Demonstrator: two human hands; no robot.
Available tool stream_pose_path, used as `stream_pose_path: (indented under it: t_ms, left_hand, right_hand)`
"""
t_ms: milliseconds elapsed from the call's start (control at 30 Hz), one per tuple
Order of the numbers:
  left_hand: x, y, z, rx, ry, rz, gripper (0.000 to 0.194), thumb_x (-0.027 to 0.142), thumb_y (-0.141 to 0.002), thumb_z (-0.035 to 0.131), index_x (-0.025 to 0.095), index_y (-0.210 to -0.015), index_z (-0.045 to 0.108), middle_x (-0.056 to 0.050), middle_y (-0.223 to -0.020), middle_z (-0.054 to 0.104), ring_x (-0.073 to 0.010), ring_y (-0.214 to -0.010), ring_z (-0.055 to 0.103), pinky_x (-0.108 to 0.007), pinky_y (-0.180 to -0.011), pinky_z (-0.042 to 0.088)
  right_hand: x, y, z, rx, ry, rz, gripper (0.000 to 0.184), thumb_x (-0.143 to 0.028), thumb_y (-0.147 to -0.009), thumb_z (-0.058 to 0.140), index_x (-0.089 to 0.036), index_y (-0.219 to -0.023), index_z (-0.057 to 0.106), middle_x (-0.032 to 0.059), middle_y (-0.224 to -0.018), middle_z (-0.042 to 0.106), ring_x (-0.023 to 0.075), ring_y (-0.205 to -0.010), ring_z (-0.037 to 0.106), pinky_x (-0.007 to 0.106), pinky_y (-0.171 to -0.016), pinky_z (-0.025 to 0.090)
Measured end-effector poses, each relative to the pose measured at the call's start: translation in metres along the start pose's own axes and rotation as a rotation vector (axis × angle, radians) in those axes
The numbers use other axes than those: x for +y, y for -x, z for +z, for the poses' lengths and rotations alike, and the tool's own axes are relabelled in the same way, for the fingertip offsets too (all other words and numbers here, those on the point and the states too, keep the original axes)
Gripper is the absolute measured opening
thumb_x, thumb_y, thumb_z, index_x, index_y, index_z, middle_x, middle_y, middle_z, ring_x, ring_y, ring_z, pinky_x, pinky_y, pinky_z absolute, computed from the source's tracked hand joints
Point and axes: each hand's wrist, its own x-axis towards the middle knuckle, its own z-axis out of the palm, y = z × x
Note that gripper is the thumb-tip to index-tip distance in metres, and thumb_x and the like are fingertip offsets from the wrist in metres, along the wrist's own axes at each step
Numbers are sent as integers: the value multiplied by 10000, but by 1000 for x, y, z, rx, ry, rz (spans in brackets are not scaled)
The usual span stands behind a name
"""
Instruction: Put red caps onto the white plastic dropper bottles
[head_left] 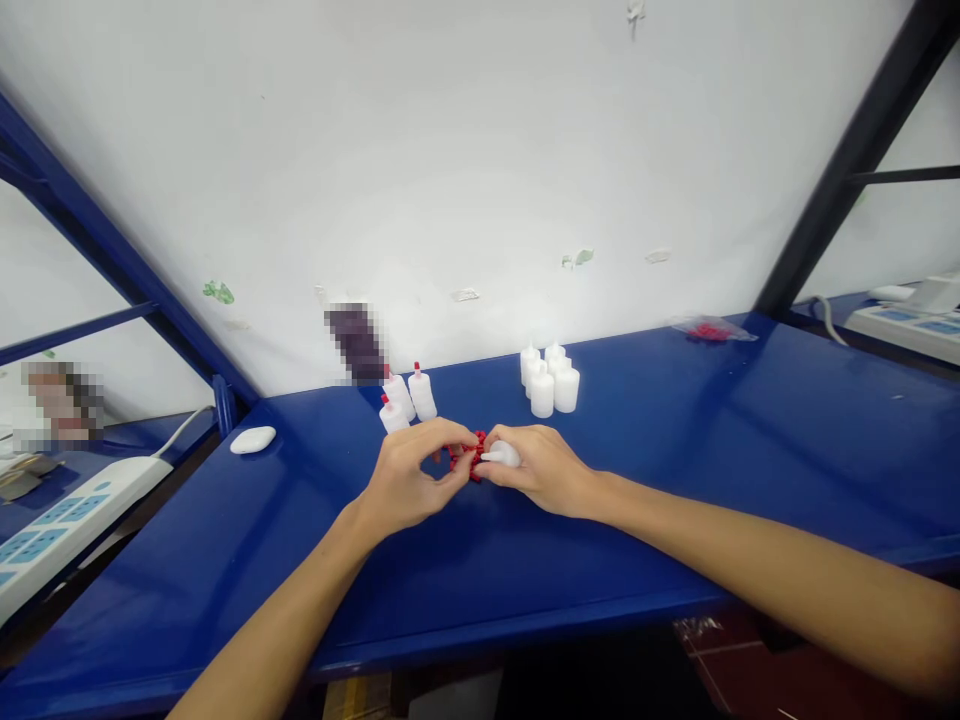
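My right hand (541,468) is closed around a small white plastic bottle (505,454), tilted so that its thin nozzle points left. My left hand (416,472) is closed in a pinch right by the nozzle's tip, with a small red cap between thumb and forefinger, partly hidden by the fingers. Behind the fingertips lies a pile of red caps (478,470) on the blue table (645,470). Beyond my left hand stand several white bottles with red caps (422,393). Farther right, several uncapped white bottles (543,390) stand in a group.
A white rounded object (253,440) lies on the table's left part. At the back right is a clear bag with red pieces (709,329). White power strips (75,520) lie beyond the blue frame (142,270) at left and beyond the dark post (832,170) at right.
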Motion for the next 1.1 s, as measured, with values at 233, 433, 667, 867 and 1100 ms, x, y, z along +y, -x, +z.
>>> stream_pose_path:
  t_ms: [233,433,667,867,1100]
  left_hand:
    - [10,-4,1,-56,127,-54,77,103,-829,656,167,-865,681,-31,-791,689,-110,-664,592,-231,-612,500]
    - [9,-2,9,-61,132,-14,97,96,-838,640,172,-878,684,-28,-789,678,-117,-694,612,-229,-638,508]
    - [6,2,16,-96,143,-12,97,96,-857,624,175,-901,659,-19,-796,654,-107,-694,575,-224,-640,478]
    - [5,7,21,-124,110,-37,68,161,-933,559,191,-967,609,1,-778,615,-103,-658,530,-229,-618,441]
    - [-27,5,-13,351,-164,-208,264,289,-977,463,197,-730,473,17,-689,490,-122,-626,457,-267,-615,396]
  right_hand:
    - [-3,1,-4,-62,52,-18,472,-664,-918,471,-207,-895,584,-5,-743,645,155,-650,560,249,-585,285]
    - [-6,3,-5,-43,54,-65,473,-631,-950,411,-202,-836,576,-15,-712,605,131,-627,504,247,-599,271]
    - [-9,1,-5,-52,15,-35,485,-563,-930,448,-179,-644,527,-39,-564,454,98,-535,359,255,-548,213]
    - [-6,0,-4,-11,-69,-65,480,-562,-931,427,-176,-662,517,-39,-584,450,101,-544,368,252,-545,223]
    - [1,-1,-7,36,-158,-38,456,-510,-998,351,-182,-733,525,-29,-621,484,121,-580,434,256,-574,289]
